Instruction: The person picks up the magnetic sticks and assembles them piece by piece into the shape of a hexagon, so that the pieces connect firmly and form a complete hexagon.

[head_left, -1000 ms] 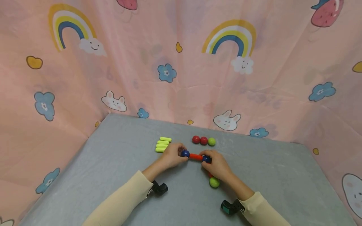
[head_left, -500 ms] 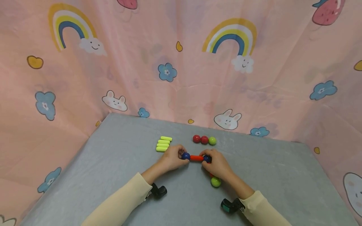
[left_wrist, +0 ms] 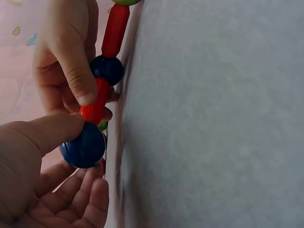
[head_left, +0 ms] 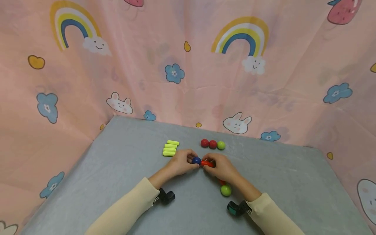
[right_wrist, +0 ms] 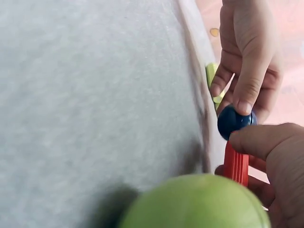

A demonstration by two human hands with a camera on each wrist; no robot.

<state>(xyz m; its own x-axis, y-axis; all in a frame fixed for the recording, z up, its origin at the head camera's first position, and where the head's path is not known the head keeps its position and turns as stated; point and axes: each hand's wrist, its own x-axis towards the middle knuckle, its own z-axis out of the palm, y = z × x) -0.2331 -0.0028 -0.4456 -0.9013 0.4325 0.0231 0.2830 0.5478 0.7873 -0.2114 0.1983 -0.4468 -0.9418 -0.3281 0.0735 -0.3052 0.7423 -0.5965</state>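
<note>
In the head view my left hand (head_left: pixel 180 162) holds a blue ball (head_left: pixel 196 160) between thumb and fingers. A red rod (head_left: pixel 207 164) joins that ball, and my right hand (head_left: pixel 224 168) pinches the rod close to it. Beyond the right thumb, the left wrist view shows a second blue ball (left_wrist: pixel 108 70) and a second red rod (left_wrist: pixel 116 31) in the same chain. A green ball (head_left: pixel 226 190) ends the chain, below the right palm. From the head camera, the right hand hides the second blue ball.
Several yellow-green rods (head_left: pixel 169 150) lie stacked side by side behind my left hand. Further back, two red balls (head_left: pixel 209 144) and a lime ball (head_left: pixel 221 145) sit in a row on the grey tabletop (head_left: pixel 282 182). A pink printed curtain (head_left: pixel 194 98) borders the table.
My right hand has shifted left from the second blue ball onto the red rod, nearer the left hand. The left hand keeps its hold, moving slightly right. The green ball has moved slightly right.
</note>
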